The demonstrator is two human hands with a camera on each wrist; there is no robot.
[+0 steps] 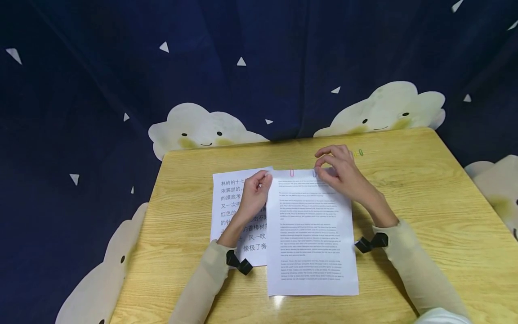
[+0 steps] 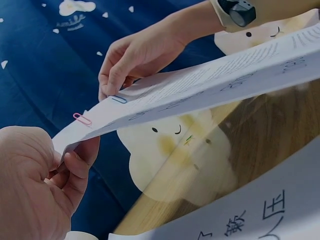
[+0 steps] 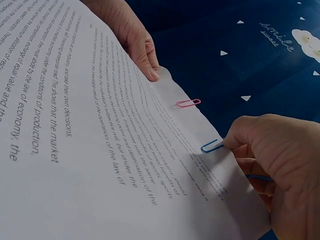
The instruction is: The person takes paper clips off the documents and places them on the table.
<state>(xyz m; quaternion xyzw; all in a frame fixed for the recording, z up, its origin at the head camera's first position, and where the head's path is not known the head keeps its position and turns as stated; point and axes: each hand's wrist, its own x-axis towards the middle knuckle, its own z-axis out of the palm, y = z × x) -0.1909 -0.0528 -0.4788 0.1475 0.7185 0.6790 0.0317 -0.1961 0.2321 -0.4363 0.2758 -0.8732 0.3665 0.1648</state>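
A sheet of paper with small English print (image 1: 311,234) is raised at its top edge, above the table. My left hand (image 1: 254,195) pinches its upper left corner between thumb and fingers. A pink paper clip (image 3: 188,103) sits on the top edge near that hand. Further right along the edge, my right hand (image 1: 344,173) pinches a blue paper clip (image 3: 212,146), which lies partly over the paper. In the right wrist view, another bit of blue (image 3: 258,177) shows between the right fingers. Large characters show on the underside (image 2: 235,85) in the left wrist view.
A second sheet with large Chinese characters (image 1: 218,225) lies on the wooden table (image 1: 421,180), partly under the left arm and the raised paper. Beyond the right hand lie a yellow paper clip (image 1: 355,154) and a green paper clip (image 1: 361,152). A dark blue curtain hangs behind.
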